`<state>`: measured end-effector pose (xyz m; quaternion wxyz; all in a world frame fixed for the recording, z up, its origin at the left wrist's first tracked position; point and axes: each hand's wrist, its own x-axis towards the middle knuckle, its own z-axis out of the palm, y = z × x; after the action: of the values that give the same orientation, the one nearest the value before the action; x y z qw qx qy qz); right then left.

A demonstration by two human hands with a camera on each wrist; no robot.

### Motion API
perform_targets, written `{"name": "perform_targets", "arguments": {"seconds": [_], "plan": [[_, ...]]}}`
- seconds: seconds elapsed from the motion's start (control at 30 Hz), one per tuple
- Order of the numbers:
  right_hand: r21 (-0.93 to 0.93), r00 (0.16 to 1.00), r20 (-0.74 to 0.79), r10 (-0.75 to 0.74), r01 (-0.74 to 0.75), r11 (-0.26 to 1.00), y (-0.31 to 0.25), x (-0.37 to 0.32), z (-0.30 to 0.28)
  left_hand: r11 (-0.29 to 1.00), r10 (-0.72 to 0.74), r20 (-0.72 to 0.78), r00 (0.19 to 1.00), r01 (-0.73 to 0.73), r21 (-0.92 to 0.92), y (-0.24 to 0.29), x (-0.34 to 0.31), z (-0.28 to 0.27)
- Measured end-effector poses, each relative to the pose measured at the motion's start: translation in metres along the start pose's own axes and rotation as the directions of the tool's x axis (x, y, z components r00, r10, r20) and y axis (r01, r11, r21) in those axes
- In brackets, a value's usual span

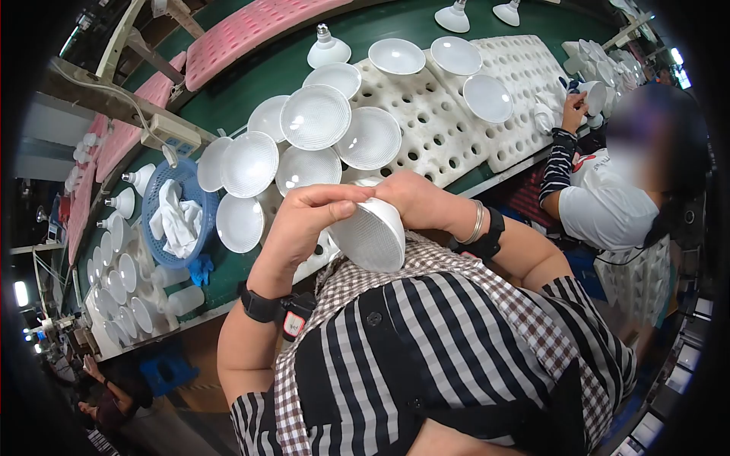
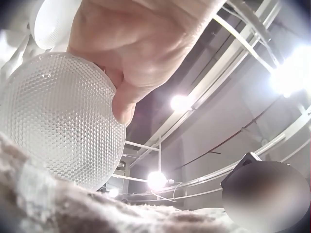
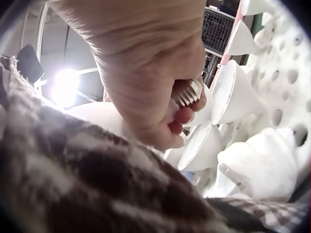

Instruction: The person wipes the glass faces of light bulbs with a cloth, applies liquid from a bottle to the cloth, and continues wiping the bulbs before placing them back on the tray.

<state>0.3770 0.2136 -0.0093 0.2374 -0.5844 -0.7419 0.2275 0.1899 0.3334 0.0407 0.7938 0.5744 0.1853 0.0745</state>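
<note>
A white reflector bulb (image 1: 372, 242) with a dimpled lens is held in front of the apron, its face tilted down toward the body. My left hand (image 1: 304, 216) grips its rim, fingers over the back; in the left wrist view the thumb (image 2: 125, 108) lies at the lens edge. The right hand (image 1: 426, 201) is curled round the bulb's other end. In the right wrist view, the metal screw base (image 3: 187, 94) shows between the fingers of that hand. A crumpled white cloth (image 3: 262, 165) lies close by on the perforated foam.
Several more bulbs (image 1: 315, 118) stand lens up in white foam trays (image 1: 422, 125). At left are a blue basket (image 1: 204, 199) with white cloth (image 1: 179, 220), a blue glove (image 1: 201, 270) and a socket strip (image 1: 171, 135). Another person (image 1: 608, 194) works at right.
</note>
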Motion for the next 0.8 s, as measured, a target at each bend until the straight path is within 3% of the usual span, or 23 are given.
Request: {"name": "perform_targets", "arguments": {"seconds": [0.1, 0.17, 0.3, 0.4, 0.57, 0.8], "plan": [[0.096, 0.997, 0.023, 0.071, -0.073, 0.993, 0.002, -0.001, 0.000, 0.999, -0.042, -0.074, 0.996, 0.040, -0.038, -0.002, 0.002, 0.007], [0.112, 0.992, 0.109, 0.067, -0.079, 0.991, 0.003, 0.002, -0.003, 0.992, 0.038, -0.087, 0.995, -0.027, 0.124, 0.005, 0.000, 0.018], [0.160, 0.994, 0.106, -0.013, -0.004, 0.987, 0.010, 0.002, 0.001, 0.947, 0.081, -0.065, 0.995, -0.057, 0.315, 0.012, -0.001, 0.026], [0.136, 0.995, 0.095, -0.027, 0.014, 0.991, 0.012, 0.002, 0.005, 0.957, -0.001, -0.053, 0.999, 0.016, 0.291, 0.011, -0.002, 0.019], [0.088, 0.990, 0.137, 0.023, -0.035, 0.995, 0.009, 0.000, 0.008, 0.993, -0.116, 0.019, 0.993, 0.116, 0.004, -0.006, 0.000, -0.005], [0.064, 0.978, 0.210, 0.014, -0.028, 0.998, 0.003, 0.003, -0.007, 0.997, -0.075, 0.013, 0.997, 0.075, -0.033, -0.012, 0.000, -0.008]]}}
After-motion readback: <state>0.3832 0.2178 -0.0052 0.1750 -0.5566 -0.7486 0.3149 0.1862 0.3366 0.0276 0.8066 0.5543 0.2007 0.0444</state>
